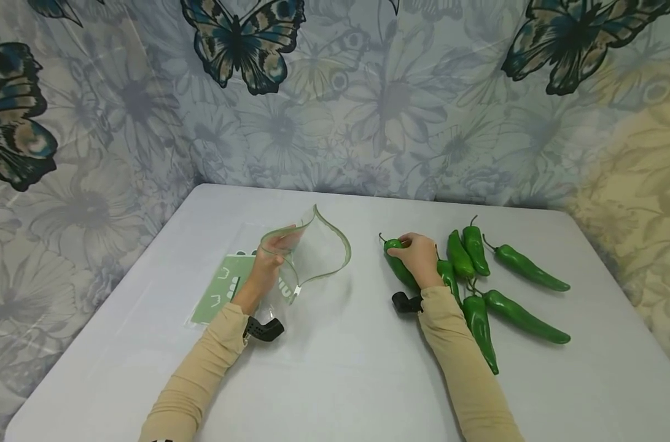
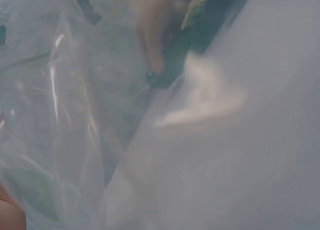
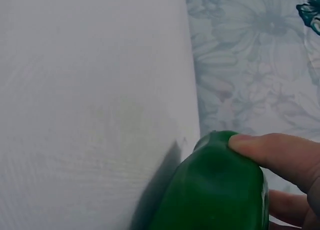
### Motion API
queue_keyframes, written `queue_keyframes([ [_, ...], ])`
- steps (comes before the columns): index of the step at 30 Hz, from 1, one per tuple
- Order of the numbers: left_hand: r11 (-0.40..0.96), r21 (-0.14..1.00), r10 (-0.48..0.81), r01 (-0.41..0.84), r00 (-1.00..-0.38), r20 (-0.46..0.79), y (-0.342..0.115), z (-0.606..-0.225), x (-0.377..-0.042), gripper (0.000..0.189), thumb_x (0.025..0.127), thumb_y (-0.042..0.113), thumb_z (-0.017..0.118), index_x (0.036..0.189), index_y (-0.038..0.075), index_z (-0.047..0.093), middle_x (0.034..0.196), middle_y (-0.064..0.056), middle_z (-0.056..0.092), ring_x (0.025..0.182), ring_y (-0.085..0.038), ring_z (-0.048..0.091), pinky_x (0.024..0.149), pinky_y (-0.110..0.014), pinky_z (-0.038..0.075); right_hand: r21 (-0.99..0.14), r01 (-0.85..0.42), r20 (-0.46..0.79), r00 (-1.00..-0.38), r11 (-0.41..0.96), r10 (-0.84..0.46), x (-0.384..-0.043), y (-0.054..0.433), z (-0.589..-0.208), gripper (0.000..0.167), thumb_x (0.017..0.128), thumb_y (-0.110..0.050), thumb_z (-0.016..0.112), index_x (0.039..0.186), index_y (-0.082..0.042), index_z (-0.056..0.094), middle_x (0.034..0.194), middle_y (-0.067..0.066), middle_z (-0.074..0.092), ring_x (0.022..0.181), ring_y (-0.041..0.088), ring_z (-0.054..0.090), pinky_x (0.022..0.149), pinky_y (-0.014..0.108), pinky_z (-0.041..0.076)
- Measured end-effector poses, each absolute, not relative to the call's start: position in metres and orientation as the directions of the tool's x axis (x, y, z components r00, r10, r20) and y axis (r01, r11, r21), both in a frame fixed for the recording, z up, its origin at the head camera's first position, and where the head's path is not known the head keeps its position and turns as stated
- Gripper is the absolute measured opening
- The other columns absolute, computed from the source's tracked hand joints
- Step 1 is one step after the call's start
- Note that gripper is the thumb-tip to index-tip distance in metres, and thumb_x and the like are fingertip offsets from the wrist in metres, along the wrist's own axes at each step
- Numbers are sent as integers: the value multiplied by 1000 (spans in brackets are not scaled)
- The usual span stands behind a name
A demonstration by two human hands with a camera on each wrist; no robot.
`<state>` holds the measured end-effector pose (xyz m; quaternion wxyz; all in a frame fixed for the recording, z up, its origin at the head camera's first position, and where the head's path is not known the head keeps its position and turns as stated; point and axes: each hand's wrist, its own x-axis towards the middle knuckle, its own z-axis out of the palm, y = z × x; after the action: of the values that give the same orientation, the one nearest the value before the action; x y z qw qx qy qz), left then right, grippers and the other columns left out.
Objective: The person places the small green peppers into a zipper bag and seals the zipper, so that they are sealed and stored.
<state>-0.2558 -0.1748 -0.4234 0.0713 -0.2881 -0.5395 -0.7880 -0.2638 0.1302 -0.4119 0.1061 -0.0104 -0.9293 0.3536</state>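
With its fingers at one side of the mouth, my left hand [image 1: 265, 270] holds a clear plastic bag [image 1: 347, 245] whose pale green rim is spread wide. Crinkled film of the bag [image 2: 70, 105] fills much of the left wrist view. My right hand [image 1: 421, 256] pinches a green chili pepper [image 1: 399, 269] near its stem end, thumb on one side and fingers on the other. Close up in the right wrist view, the glossy pepper [image 3: 215, 190] shows the thumb [image 3: 260, 147] pressed on its top. Part of another pepper [image 1: 445, 270] is hidden behind the right hand.
Several green peppers [image 1: 528, 316] lie spread right of the right hand, some under the forearm's line of sight. Flat on the white table [image 1: 323, 393], left, is a green-and-clear printed plastic package [image 1: 215, 301]. Butterfly-patterned fabric [image 1: 368, 123] rises behind the table's back edge.
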Motion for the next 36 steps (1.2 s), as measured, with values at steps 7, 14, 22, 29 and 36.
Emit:
queue_keyframes([
  [7,-383,830,217,406,-834,508,-174,-424,-252,69,56,62,69,113,24,60,110,6,60,107,-13,52,100,-44,23,-743,-60,194,-973,667,128,-257,131,-412,34,76,-16,72,98,6,59,95,23,58,88,35,53,71,42,46],
  [14,-364,845,232,392,-840,490,-171,-426,-245,69,56,63,67,113,25,60,112,7,60,110,-14,50,100,-55,13,-807,-83,228,-957,585,180,-246,131,-413,30,76,-15,73,90,4,55,91,20,56,83,32,53,66,40,45],
  [22,-367,825,224,429,-820,526,-173,-424,-246,68,60,62,66,115,23,59,113,5,59,110,-15,50,100,-56,11,-815,-205,332,-932,542,147,-240,122,-400,28,74,-13,75,82,0,51,86,14,56,74,29,58,62,38,49],
  [29,-360,815,223,454,-806,548,-175,-421,-248,67,62,63,65,116,24,60,112,5,60,109,-15,51,98,-58,11,-826,-240,324,-943,511,82,-236,113,-388,32,74,-10,74,94,2,51,92,16,54,76,30,56,67,38,49],
  [36,-353,809,234,470,-792,563,-175,-420,-251,65,64,63,64,117,25,58,114,5,58,111,-16,50,99,-58,11,-810,-216,258,-966,545,0,-237,108,-377,49,77,-10,70,120,3,51,104,20,53,85,31,53,66,40,48],
])
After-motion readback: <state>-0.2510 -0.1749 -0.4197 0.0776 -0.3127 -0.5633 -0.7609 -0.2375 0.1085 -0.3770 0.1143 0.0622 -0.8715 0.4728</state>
